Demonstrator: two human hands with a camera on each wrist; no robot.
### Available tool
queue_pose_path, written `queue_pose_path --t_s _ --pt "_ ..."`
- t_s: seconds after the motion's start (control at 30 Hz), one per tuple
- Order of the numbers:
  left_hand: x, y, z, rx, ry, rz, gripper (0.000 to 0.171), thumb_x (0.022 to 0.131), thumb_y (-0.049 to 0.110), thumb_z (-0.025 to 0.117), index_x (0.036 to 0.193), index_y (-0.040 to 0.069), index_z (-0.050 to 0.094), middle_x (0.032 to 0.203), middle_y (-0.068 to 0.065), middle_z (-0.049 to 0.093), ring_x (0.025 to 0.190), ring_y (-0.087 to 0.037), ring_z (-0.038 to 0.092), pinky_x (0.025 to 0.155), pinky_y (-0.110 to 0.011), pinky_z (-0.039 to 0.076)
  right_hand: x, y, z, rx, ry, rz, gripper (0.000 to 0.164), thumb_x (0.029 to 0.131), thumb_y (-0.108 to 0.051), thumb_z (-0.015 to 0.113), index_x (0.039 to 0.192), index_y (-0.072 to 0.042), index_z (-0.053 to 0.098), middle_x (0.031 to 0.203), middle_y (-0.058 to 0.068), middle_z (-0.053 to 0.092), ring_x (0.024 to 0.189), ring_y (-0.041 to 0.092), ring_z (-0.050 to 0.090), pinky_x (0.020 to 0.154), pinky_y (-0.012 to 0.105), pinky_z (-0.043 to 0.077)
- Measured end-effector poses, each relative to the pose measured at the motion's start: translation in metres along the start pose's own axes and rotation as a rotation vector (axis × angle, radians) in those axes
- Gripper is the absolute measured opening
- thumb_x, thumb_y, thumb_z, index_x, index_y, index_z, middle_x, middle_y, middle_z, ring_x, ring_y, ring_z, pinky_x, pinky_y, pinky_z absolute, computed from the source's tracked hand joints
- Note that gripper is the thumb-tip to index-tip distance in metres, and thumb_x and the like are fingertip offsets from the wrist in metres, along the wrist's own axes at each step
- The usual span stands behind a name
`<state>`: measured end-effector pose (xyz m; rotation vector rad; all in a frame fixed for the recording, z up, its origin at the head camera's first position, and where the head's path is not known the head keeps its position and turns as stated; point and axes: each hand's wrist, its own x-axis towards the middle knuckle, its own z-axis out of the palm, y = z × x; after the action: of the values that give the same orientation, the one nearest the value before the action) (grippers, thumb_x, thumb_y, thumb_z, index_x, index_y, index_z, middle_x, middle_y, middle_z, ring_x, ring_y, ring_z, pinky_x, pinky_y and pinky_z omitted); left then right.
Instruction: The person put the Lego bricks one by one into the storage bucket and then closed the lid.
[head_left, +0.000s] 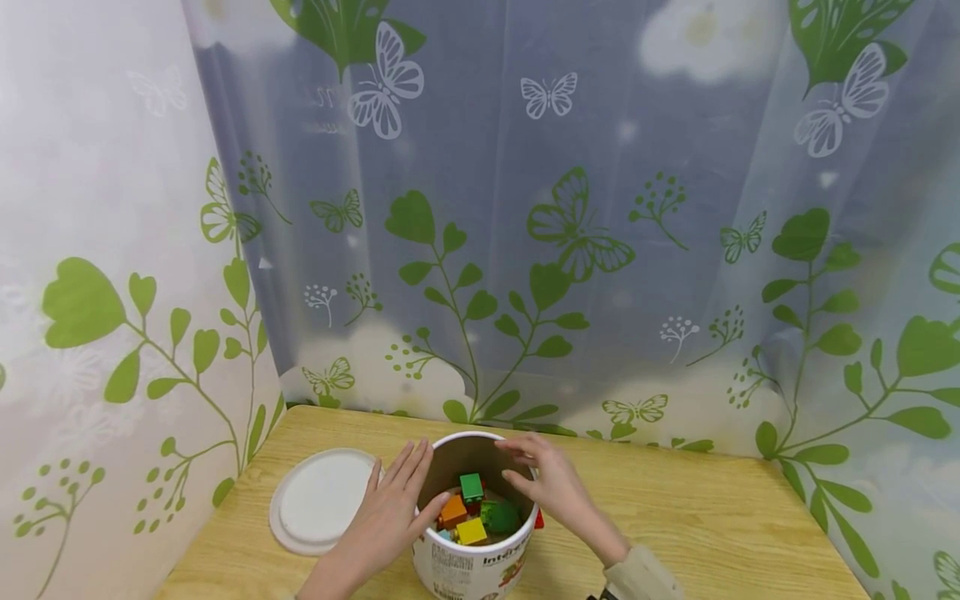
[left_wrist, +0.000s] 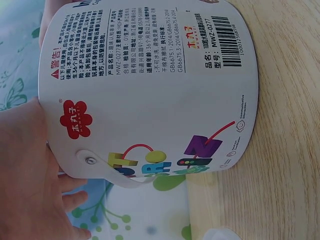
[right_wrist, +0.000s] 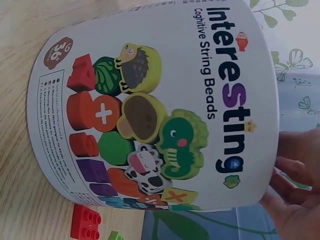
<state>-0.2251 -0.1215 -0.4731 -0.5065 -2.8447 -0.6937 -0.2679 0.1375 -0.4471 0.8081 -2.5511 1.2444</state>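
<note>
A white printed bucket [head_left: 461, 571] stands upright on the tabletop [head_left: 690, 508], its mouth uncovered. The left hand [head_left: 390, 510] rests unclenched on one side of its rim, fingers fairly straight; the right hand [head_left: 557, 483], loosely bent and grasping nothing, lies at the opposite side. Inside sit a green block [head_left: 471, 486], an orange block [head_left: 453, 510] and a yellow block [head_left: 471, 532]. A white lid [head_left: 318, 507] lies beside the bucket, and a red brick [right_wrist: 85, 223] beyond it.
</note>
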Motion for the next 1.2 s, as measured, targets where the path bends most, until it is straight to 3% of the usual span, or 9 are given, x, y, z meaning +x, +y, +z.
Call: queue_pose_path --t_s 0.23,0.37,0.5,0.77,0.97,1.2 --pt "0.0 0.0 0.0 0.006 -0.002 0.003 0.077 0.104 0.058 0.044 0.159 0.006 0.032 0.165 -0.011 0.029 0.153 -0.031 0.023 0.118 -0.069 0.012 0.001 0.0 -0.004 0.07 0.129 -0.025 0.027 0.089 -0.003 0.076 0.115 -0.008 0.075 0.105 0.003 0.072 0.097 0.023 0.07 0.083 0.035 0.06" --pt "0.001 -0.001 0.0 0.009 -0.001 0.002 0.076 0.104 0.057 0.044 0.159 0.006 0.032 0.165 -0.011 0.029 0.154 -0.031 0.023 0.118 -0.069 0.012 0.002 0.003 -0.007 0.067 0.167 -0.049 0.024 0.09 -0.006 0.076 0.114 -0.008 0.075 0.104 0.002 0.074 0.094 0.02 0.07 0.08 0.034 0.06" --pt "0.001 -0.001 0.0 0.007 -0.001 0.0 0.075 0.104 0.053 0.047 0.159 0.005 0.032 0.165 -0.011 0.028 0.154 -0.031 0.023 0.118 -0.069 0.012 0.002 0.006 -0.009 0.089 0.192 -0.057 0.025 0.09 -0.006 0.076 0.115 -0.007 0.074 0.106 0.004 0.074 0.095 0.023 0.07 0.08 0.033 0.06" --pt "0.0 -0.001 0.0 0.005 0.003 0.004 0.075 0.104 0.054 0.047 0.159 0.006 0.032 0.165 -0.011 0.028 0.153 -0.031 0.023 0.118 -0.069 0.013 0.005 0.022 -0.016 0.119 0.25 -0.018 0.028 0.091 -0.005 0.075 0.119 -0.008 0.073 0.113 0.008 0.074 0.102 0.031 0.07 0.087 0.044 0.059" --pt "0.0 -0.001 0.0 -0.006 -0.004 0.0 0.074 0.104 0.051 0.049 0.159 0.005 0.032 0.166 -0.011 0.027 0.154 -0.031 0.022 0.118 -0.069 0.01 0.006 0.017 -0.019 0.141 0.296 0.042 0.032 0.089 0.005 0.072 0.121 0.006 0.068 0.119 0.022 0.07 0.108 0.045 0.066 0.092 0.056 0.054" --pt "0.0 0.0 0.0 -0.01 0.004 0.003 0.073 0.104 0.05 0.051 0.159 0.005 0.032 0.165 -0.012 0.028 0.154 -0.031 0.022 0.118 -0.069 0.01 0.007 0.059 -0.013 0.121 0.31 0.063 0.039 0.087 -0.003 0.078 0.125 -0.003 0.069 0.123 0.014 0.071 0.11 0.039 0.066 0.094 0.056 0.053"
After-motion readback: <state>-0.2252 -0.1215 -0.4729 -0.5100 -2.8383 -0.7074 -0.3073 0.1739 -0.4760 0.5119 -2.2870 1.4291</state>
